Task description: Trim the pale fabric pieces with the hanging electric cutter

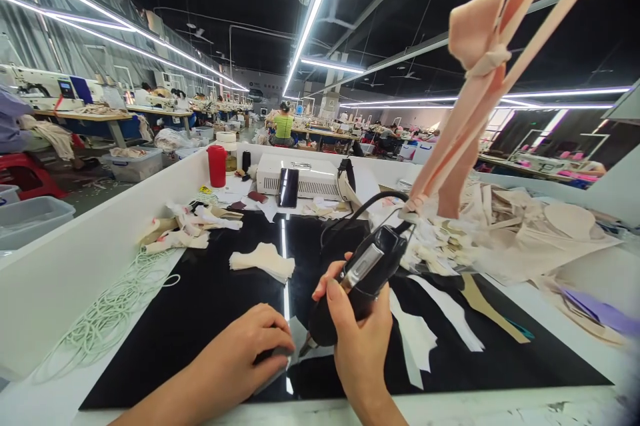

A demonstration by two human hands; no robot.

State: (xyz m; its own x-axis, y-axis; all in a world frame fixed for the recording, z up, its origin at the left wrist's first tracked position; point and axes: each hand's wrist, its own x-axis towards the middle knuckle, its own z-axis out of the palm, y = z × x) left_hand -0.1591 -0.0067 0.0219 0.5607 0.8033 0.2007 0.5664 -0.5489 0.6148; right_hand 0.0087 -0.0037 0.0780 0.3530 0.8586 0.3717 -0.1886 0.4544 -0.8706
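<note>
My right hand (364, 346) is wrapped round a black handheld electric cutter (359, 276), held tilted with its narrow tip pointing down and left. The tip meets a thin pale piece of fabric (316, 354) on the glossy black board (200, 319). At the left end of that piece, my left hand (255, 353) has curled fingers and thumb closed on its edge; part of the piece is hidden under the hand. From the cutter's upper end a black cord runs back, and peach fabric straps (465, 106) rise from it.
Cream cut pieces (264, 262) lie ahead, white strips (415, 336) to the right. Pale green cord (110, 309) is coiled at left. Behind stand a white box (313, 176), a phone (289, 187) and a red cup (217, 166). Fabric scraps (540, 226) heap at right.
</note>
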